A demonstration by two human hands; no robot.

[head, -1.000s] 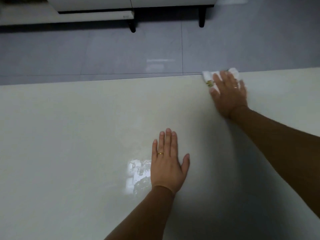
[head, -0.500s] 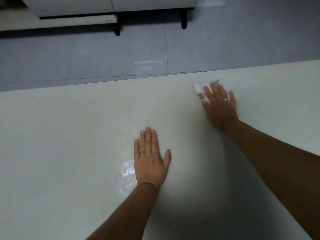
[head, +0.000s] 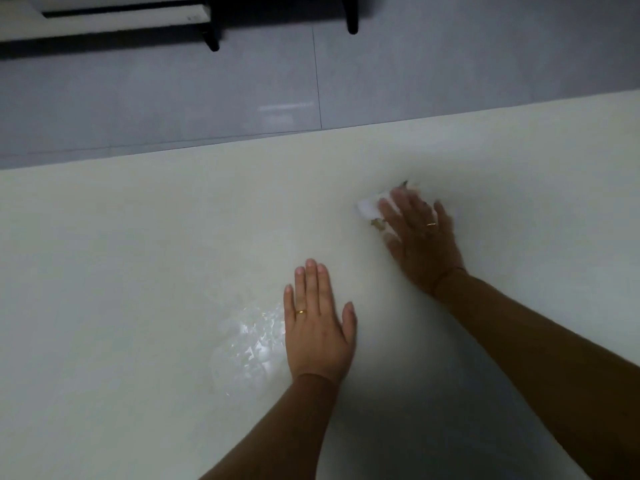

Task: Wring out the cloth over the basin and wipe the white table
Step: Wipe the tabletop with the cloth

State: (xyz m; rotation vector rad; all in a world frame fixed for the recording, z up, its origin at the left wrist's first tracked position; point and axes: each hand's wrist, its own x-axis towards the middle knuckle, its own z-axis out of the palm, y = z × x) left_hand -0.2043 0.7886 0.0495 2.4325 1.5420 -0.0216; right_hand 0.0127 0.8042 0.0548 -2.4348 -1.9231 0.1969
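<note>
The white table (head: pixel 138 271) fills the lower part of the head view. My right hand (head: pixel 420 237) lies flat with straight fingers on a small white cloth (head: pixel 369 207), pressing it onto the table right of centre; most of the cloth is hidden under the palm, and the hand is blurred by motion. My left hand (head: pixel 318 327) rests flat on the table, fingers straight and together, holding nothing. A wet shiny patch (head: pixel 256 344) glints just left of my left hand. No basin is in view.
Beyond the table's far edge (head: pixel 242 142) is a grey tiled floor (head: pixel 156 91). A white cabinet on black legs (head: pixel 211 39) stands at the top left of the view, across the floor.
My right hand has slid the cloth from the table's far edge toward me. My left hand stays flat on the same spot by the wet patch.
</note>
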